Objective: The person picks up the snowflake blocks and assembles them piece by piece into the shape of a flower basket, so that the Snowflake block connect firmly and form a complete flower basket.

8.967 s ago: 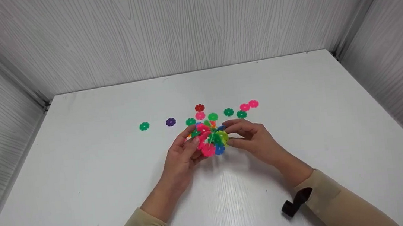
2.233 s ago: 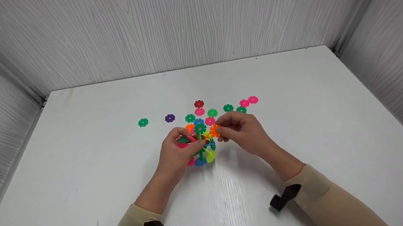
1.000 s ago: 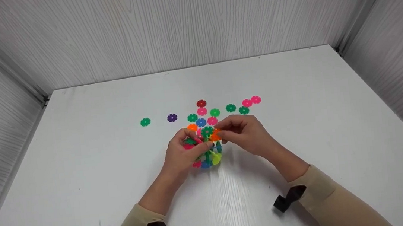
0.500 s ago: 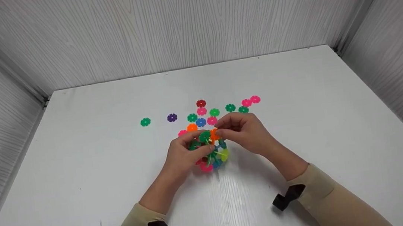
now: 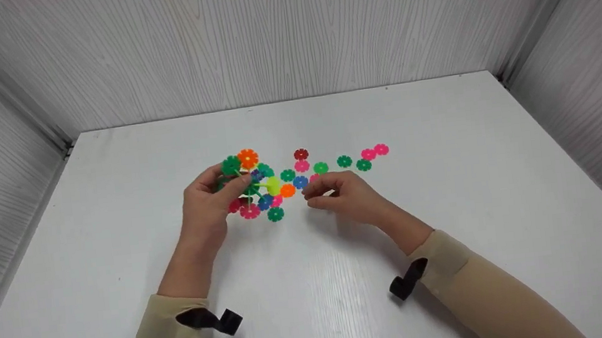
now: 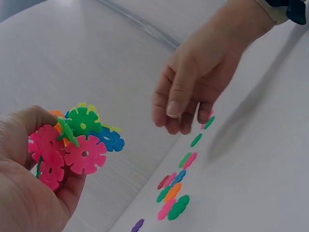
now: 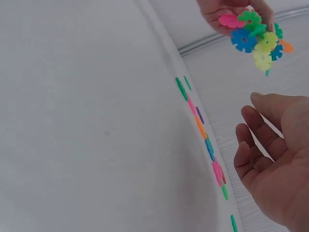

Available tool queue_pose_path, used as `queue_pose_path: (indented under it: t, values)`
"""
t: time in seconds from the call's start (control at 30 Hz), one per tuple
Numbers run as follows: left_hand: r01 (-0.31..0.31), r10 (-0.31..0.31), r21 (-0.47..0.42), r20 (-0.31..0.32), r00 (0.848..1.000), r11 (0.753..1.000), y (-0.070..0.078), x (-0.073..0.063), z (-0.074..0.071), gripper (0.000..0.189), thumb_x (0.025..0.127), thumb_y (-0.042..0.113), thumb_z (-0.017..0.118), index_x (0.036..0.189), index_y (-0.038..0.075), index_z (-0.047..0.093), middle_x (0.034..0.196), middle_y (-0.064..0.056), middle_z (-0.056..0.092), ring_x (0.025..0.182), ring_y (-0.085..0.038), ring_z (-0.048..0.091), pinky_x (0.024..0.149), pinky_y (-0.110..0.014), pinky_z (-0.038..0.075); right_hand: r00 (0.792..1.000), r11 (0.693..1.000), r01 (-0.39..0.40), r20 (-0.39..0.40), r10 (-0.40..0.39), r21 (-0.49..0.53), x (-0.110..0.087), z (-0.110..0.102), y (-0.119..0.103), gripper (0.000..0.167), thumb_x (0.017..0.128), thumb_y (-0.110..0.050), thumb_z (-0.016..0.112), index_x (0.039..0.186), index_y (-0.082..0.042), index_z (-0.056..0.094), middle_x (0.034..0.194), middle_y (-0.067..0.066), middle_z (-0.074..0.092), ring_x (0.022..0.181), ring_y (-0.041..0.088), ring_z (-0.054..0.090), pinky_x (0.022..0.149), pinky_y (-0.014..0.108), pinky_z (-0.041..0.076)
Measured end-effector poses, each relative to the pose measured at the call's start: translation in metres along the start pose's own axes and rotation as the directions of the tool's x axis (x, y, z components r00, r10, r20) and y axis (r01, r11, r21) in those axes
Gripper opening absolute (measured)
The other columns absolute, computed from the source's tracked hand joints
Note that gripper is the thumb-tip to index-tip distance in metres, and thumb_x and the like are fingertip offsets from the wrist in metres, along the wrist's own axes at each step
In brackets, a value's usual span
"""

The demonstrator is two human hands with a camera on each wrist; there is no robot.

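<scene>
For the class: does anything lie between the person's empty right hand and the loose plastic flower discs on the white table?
Nothing visible does. The right hand hovers, fingers loosely curled, beside the loose plastic flower discs; only bare white table separates them.

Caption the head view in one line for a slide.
Left hand grips a cluster of interlocked snowflake discs above the white table; the empty right hand reaches toward loose discs.
</scene>
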State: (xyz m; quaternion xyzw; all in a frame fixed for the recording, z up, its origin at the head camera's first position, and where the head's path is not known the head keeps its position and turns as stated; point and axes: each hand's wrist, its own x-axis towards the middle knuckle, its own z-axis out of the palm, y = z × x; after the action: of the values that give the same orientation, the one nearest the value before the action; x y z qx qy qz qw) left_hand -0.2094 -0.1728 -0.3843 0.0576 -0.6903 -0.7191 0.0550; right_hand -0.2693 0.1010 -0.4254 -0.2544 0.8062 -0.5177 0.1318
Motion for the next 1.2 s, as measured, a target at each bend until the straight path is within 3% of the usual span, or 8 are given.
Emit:
queue_pose_path:
  t: [0.17,0.33,0.57,0.67,0.8,0.97,1.1,1.2]
  values:
    - [0.019,-0.020,-0.027,-0.068,0.997,0.999,0.002,0.006,-0.014,0.048,0.094,0.025,0.084,0.137,0.013,0.067,0.129,-0.011,0.062,0.116,-0.026,0.068,0.094,-0.030,0.060,0.993,0.994,-0.042,0.108,0.053,-0.103,0.019,0.019,0.001,0.030,0.097,-0.019,0.079,0.127,-0.016,0.077,0.114,-0.005,0.072,0.111,0.018,0.065,0.095,0.034,0.058]
    - [0.025,-0.030,-0.054,-0.084,0.996,0.998,0.001,0.009,-0.017,0.050,0.092,0.026,0.086,0.137,0.013,0.067,0.130,-0.012,0.062,0.116,-0.026,0.068,0.093,-0.031,0.060,0.984,0.983,-0.046,0.161,0.076,-0.179,0.034,0.035,-0.001,0.039,0.097,-0.019,0.080,0.135,-0.021,0.073,0.122,-0.006,0.069,0.115,0.016,0.062,0.095,0.028,0.057]
    - [0.043,-0.046,-0.036,-0.085,0.995,0.998,-0.001,0.009,-0.014,0.051,0.092,0.027,0.086,0.138,0.014,0.066,0.131,-0.011,0.061,0.118,-0.026,0.067,0.094,-0.030,0.060,0.967,0.909,0.029,0.241,0.079,-0.417,0.041,0.043,-0.006,0.043,0.099,-0.027,0.077,0.141,-0.030,0.070,0.120,-0.003,0.061,0.114,0.014,0.055,0.086,0.028,0.057]
    - [0.042,-0.044,-0.021,-0.089,0.995,0.999,-0.002,0.008,-0.013,0.050,0.092,0.026,0.086,0.137,0.015,0.067,0.131,-0.011,0.061,0.118,-0.026,0.067,0.094,-0.029,0.060,0.962,0.902,0.049,0.262,0.072,-0.429,0.037,0.041,-0.006,0.034,0.099,-0.027,0.077,0.133,-0.032,0.074,0.121,-0.003,0.058,0.117,0.013,0.053,0.088,0.029,0.056]
    - [0.041,-0.041,-0.003,-0.076,0.996,0.999,-0.004,0.008,-0.010,0.047,0.093,0.025,0.085,0.136,0.015,0.068,0.131,-0.011,0.062,0.117,-0.026,0.068,0.094,-0.029,0.060,0.956,0.924,0.043,0.284,0.073,-0.381,0.027,0.036,-0.002,0.025,0.096,-0.025,0.081,0.119,-0.034,0.077,0.121,-0.006,0.058,0.118,0.012,0.053,0.092,0.031,0.055]
    - [0.050,-0.049,0.019,-0.057,0.997,0.999,-0.005,0.008,-0.006,0.048,0.093,0.025,0.085,0.137,0.015,0.067,0.130,-0.010,0.063,0.118,-0.025,0.067,0.094,-0.029,0.059,0.953,0.948,0.033,0.296,0.065,-0.316,0.015,0.033,0.001,0.038,0.089,-0.024,0.087,0.123,-0.036,0.075,0.126,-0.008,0.058,0.124,0.012,0.051,0.094,0.032,0.056]
    - [0.053,-0.051,0.026,-0.057,0.997,0.998,-0.005,0.008,-0.006,0.048,0.094,0.025,0.085,0.138,0.015,0.067,0.130,-0.010,0.062,0.119,-0.024,0.067,0.094,-0.028,0.059,0.944,0.920,0.092,0.328,0.041,-0.382,0.011,0.039,-0.002,0.052,0.092,-0.031,0.085,0.140,-0.040,0.068,0.130,-0.006,0.057,0.126,0.013,0.048,0.093,0.033,0.055]
    - [0.054,-0.052,0.029,-0.057,0.997,0.998,-0.006,0.007,-0.006,0.049,0.094,0.026,0.085,0.138,0.015,0.067,0.131,-0.010,0.062,0.119,-0.024,0.066,0.095,-0.028,0.059,0.937,0.882,0.147,0.348,0.020,-0.448,0.011,0.043,-0.004,0.048,0.094,-0.033,0.082,0.140,-0.040,0.069,0.127,-0.004,0.058,0.124,0.014,0.048,0.092,0.033,0.052]
